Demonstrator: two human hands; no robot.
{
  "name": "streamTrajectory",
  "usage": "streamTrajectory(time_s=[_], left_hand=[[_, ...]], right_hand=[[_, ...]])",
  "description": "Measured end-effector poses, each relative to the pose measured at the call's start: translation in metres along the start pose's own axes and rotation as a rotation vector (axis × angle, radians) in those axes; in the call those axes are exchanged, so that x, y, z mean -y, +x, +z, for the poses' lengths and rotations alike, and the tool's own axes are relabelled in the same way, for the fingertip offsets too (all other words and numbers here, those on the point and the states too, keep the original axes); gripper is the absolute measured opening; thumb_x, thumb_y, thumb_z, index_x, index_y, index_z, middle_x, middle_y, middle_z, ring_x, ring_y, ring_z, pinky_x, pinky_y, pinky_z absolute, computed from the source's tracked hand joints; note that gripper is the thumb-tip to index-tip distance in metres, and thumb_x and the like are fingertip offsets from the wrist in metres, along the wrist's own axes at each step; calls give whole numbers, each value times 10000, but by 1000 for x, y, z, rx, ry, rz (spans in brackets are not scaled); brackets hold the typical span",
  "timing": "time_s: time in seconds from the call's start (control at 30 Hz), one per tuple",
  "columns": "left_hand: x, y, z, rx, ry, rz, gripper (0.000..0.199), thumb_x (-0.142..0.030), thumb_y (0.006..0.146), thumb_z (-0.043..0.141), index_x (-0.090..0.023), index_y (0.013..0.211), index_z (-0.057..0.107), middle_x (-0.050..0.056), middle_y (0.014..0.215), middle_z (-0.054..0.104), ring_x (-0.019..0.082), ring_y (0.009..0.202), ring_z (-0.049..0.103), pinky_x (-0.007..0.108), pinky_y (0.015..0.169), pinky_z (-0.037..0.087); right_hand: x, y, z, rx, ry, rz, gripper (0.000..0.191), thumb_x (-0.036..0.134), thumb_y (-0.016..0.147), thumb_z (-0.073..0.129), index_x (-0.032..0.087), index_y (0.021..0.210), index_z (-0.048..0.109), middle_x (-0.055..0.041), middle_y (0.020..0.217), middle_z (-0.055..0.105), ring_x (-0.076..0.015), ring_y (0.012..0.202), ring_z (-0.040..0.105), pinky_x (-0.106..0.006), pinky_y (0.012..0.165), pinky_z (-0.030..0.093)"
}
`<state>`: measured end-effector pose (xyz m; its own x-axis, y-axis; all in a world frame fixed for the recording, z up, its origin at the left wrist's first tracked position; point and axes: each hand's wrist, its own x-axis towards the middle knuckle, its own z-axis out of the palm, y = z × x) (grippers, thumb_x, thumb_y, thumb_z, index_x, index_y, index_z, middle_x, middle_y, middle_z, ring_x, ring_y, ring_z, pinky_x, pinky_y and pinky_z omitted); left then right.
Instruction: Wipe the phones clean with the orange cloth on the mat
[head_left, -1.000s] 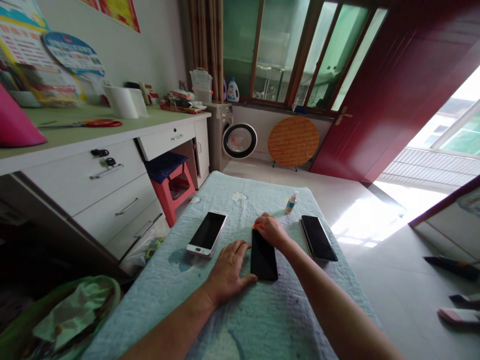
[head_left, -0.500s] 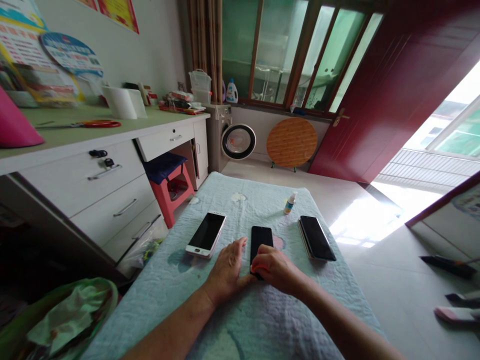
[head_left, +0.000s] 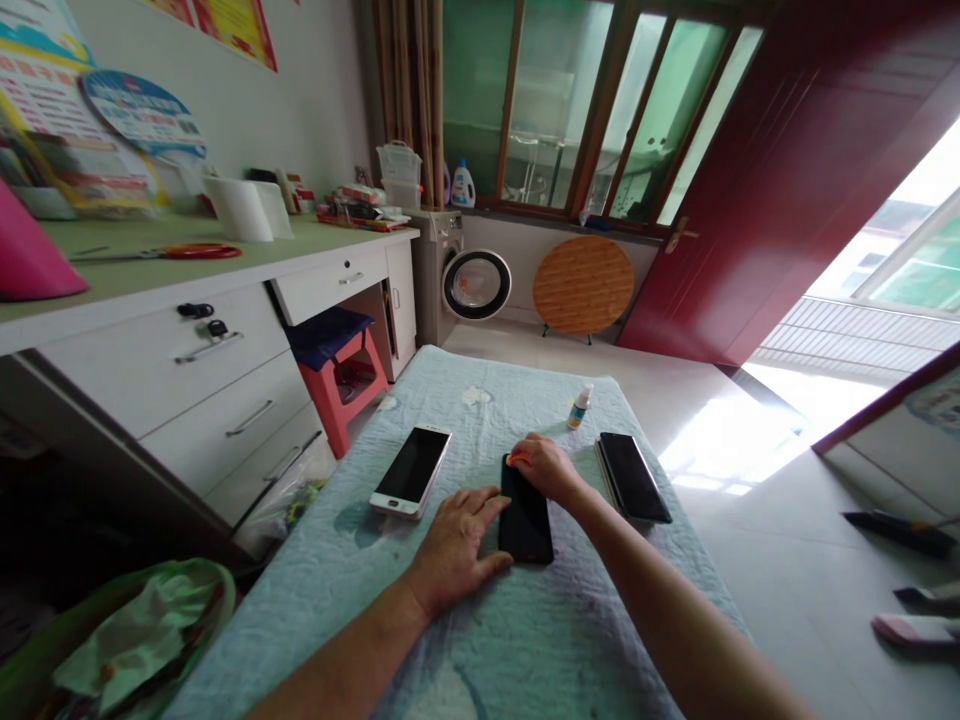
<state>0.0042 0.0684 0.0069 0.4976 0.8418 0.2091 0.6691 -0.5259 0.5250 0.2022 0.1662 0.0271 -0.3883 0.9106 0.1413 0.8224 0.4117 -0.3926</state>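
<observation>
A black phone (head_left: 528, 525) lies face up on the light blue quilted cloth (head_left: 465, 640). My left hand (head_left: 459, 545) rests at its left side, fingers apart, with fingertips and thumb against that edge. At the phone's far end, my right hand (head_left: 546, 468) is closed on a small orange cloth (head_left: 517, 459) pressed to the screen. A white phone (head_left: 412, 466) with a black screen lies to the left. Another dark phone (head_left: 634, 478) sits to the right on top of something light-edged. Behind it stands a small spray bottle (head_left: 579, 408).
A desk (head_left: 322, 245) along the left wall carries scissors (head_left: 195, 252) and a paper roll (head_left: 244, 208). A red stool (head_left: 349, 390) stands beside the cloth-covered surface. At the lower left is a green-rimmed bin (head_left: 225, 590). A washing machine (head_left: 436, 270) is farther back.
My right hand has moved from the phone's near end to its far end with the orange cloth. My left hand has shifted slightly nearer, its fingers now more spread.
</observation>
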Motion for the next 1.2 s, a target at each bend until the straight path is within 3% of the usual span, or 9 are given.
streamTrajectory(time_s=[0.3, 0.57, 0.73, 0.93, 1.1, 1.2], left_hand=[[-3, 1, -5, 31, -15, -16, 552, -486, 803, 691, -255, 1291, 579, 41, 1382, 546, 299, 1219, 459, 459, 1042, 360], [-1, 0, -1, 29, -2, -9, 584, -582, 818, 636, -245, 1291, 581, 63, 1388, 543, 319, 1238, 450, 487, 1048, 343], [-1, 0, 0, 15, -1, -15, 543, -533, 815, 662, -258, 1278, 590, 49, 1383, 549, 301, 1226, 463, 464, 1043, 352], [-2, 0, -2, 17, -10, 12, 575, -582, 818, 634, -242, 1280, 590, 72, 1380, 548, 317, 1219, 464, 486, 1032, 356], [-4, 0, -5, 11, -20, 10, 551, -530, 818, 656, -252, 1288, 583, 62, 1372, 554, 309, 1224, 463, 480, 1036, 360], [-4, 0, -5, 15, -18, 2, 548, -513, 814, 669, -242, 1284, 587, 65, 1364, 560, 303, 1225, 464, 470, 1044, 356]], right_hand=[[-23, -21, -10, -46, -9, 112, 141, 198, 847, 585, 173, 848, 724, -53, 840, 651, -158, 771, 602, -246, 721, 422], [11, -83, -18, 90, 156, 27, 143, 117, 812, 573, 190, 807, 696, -16, 850, 628, -117, 758, 587, -209, 699, 396], [26, -111, -20, 142, 221, 2, 174, 82, 795, 551, 194, 796, 685, -6, 849, 624, -110, 760, 577, -196, 691, 389], [19, -87, -18, 142, 147, -15, 152, 115, 815, 569, 201, 816, 694, -15, 875, 623, -128, 817, 586, -207, 734, 391], [11, -46, -16, 57, 4, 96, 157, 189, 883, 547, 179, 870, 703, -39, 881, 623, -140, 801, 579, -226, 734, 385], [14, -40, -14, 41, -2, 120, 164, 172, 879, 540, 171, 866, 704, -44, 884, 622, -137, 795, 577, -223, 726, 384]])
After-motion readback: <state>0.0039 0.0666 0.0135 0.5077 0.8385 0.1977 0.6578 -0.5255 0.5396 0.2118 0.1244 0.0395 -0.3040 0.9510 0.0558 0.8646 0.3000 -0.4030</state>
